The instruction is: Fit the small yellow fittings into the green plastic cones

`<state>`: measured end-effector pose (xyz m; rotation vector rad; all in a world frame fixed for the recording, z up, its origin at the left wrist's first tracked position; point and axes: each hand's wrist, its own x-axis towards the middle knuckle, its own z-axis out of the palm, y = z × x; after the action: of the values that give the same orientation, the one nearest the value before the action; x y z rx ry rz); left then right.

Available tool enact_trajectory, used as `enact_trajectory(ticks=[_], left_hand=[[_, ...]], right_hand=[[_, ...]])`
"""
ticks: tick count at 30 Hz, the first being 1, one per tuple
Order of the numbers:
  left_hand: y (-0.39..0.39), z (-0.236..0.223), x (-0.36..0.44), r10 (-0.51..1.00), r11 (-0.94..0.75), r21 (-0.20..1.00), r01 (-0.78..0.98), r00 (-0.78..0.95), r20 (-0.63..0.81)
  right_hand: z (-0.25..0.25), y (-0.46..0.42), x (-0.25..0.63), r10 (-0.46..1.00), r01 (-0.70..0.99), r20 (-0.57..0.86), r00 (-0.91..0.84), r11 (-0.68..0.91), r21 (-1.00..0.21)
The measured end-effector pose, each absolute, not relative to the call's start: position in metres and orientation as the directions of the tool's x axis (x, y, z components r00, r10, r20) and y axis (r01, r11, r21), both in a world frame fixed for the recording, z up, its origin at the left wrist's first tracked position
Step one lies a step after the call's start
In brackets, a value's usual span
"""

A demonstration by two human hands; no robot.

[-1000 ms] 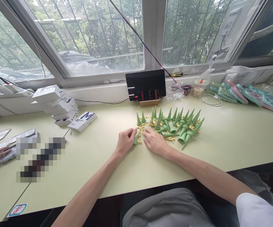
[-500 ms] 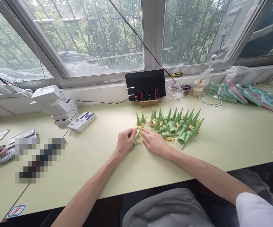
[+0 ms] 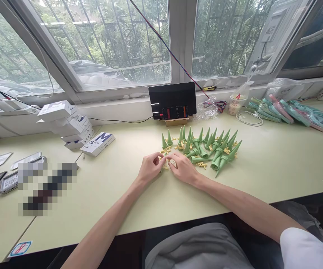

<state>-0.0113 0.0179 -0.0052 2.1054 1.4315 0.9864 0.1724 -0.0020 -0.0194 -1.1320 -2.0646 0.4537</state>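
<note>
My left hand (image 3: 151, 168) is closed, thumb and forefinger pinched on a green plant-watering spike mostly hidden behind the fingers. Close against it, my right hand (image 3: 183, 167) has its fingertips pinched together at the spike's tip; whatever they hold is too small to make out. Both hands are low over the table. Behind and to the right of them lie several green watering spikes (image 3: 223, 161), some upright on their wide ends and others on their sides. Small yellow valve pieces (image 3: 203, 164) are scattered among them.
A phone (image 3: 175, 112) leans against a black tablet (image 3: 172, 95) at the back. White boxes (image 3: 74, 127) are stacked on the left, near flat devices (image 3: 9, 182) and a pixelated patch. Plastic-packed items (image 3: 298, 112) and a bagged cup (image 3: 236, 102) stand at the back right.
My right hand's fingers have come off the table pieces and moved up to meet my left fingertips. The spike in my left hand is now more hidden. Another person's hand at far left has drawn back.
</note>
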Motion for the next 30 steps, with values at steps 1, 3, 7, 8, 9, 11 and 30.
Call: enact_trajectory(ticks=[1, 3, 7, 8, 9, 11, 30], left_hand=[[0.018, -0.005, -0.011, 0.919, -0.390, 0.667, 0.635, 0.232, 0.318], [0.018, -0.005, -0.011, 0.921, -0.389, 0.659, 0.643, 0.250, 0.300], [0.018, -0.004, -0.012, 0.926, -0.376, 0.650, 0.660, 0.296, 0.235], [0.018, -0.004, -0.012, 0.926, -0.374, 0.649, 0.663, 0.305, 0.223], [0.018, -0.004, -0.012, 0.926, -0.374, 0.647, 0.665, 0.311, 0.215], [0.018, -0.004, -0.012, 0.924, -0.377, 0.644, 0.665, 0.320, 0.211], [0.012, 0.005, -0.006, 0.927, -0.372, 0.781, 0.501, 0.155, 0.342]], right_hand=[[-0.019, -0.002, 0.172, 0.828, 0.559, 0.447, -0.338, 0.559, -0.612], [-0.019, -0.003, 0.171, 0.822, 0.531, 0.471, -0.319, 0.567, -0.630], [-0.020, -0.004, 0.170, 0.819, 0.498, 0.484, -0.309, 0.573, -0.651], [-0.020, -0.005, 0.170, 0.817, 0.491, 0.486, -0.311, 0.576, -0.653], [-0.020, -0.005, 0.170, 0.815, 0.484, 0.489, -0.313, 0.579, -0.656], [-0.020, -0.006, 0.170, 0.812, 0.467, 0.492, -0.315, 0.584, -0.664], [-0.010, -0.011, 0.167, 0.858, 0.324, 0.451, -0.247, 0.512, -0.796]])
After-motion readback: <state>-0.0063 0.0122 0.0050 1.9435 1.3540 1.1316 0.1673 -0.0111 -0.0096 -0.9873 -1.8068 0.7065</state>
